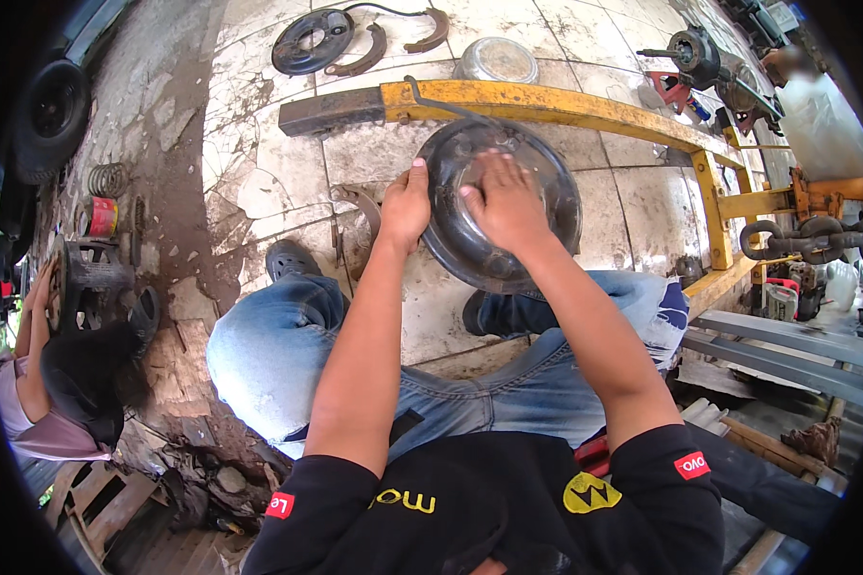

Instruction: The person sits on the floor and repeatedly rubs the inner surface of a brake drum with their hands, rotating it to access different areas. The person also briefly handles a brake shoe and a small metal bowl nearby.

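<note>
A round dark metal brake backing plate stands tilted between my knees on the tiled floor. My left hand grips its left rim, thumb up on the edge. Flat on the plate's face rests my right hand, fingers spread over the upper middle. A thin dark bent rod rises from the plate's top edge across the yellow steel beam behind it. A curved brake shoe lies on the floor just left of my left hand.
Farther back lie another backing plate, two brake shoes and a metal bowl. An axle hub assembly sits at upper right. A second person crouches at left by a black part. A tyre stands upper left.
</note>
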`<move>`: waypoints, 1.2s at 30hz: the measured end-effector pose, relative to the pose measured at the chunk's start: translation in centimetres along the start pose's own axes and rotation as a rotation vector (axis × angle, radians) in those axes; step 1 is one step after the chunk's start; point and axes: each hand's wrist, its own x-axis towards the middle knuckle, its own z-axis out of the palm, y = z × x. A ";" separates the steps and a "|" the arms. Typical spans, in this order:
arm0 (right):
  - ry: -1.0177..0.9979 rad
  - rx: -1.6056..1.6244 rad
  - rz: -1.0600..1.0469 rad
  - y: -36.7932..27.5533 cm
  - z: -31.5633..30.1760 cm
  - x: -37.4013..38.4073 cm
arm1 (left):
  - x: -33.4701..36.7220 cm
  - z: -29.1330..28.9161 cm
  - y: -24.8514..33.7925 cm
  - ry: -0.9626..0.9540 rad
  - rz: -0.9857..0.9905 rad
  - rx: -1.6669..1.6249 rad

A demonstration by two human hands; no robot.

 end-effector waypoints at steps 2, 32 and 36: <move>-0.035 -0.025 0.094 -0.2 0.2 0.2 | 0.0 0.0 0.0 -0.003 -0.003 0.007; 0.000 0.027 -0.022 -1.0 0.4 -0.1 | 0.8 0.0 -0.9 -0.013 0.038 -0.019; -0.147 0.060 -0.215 -1.9 -0.5 -2.2 | 0.3 -0.4 -0.4 0.035 0.005 0.045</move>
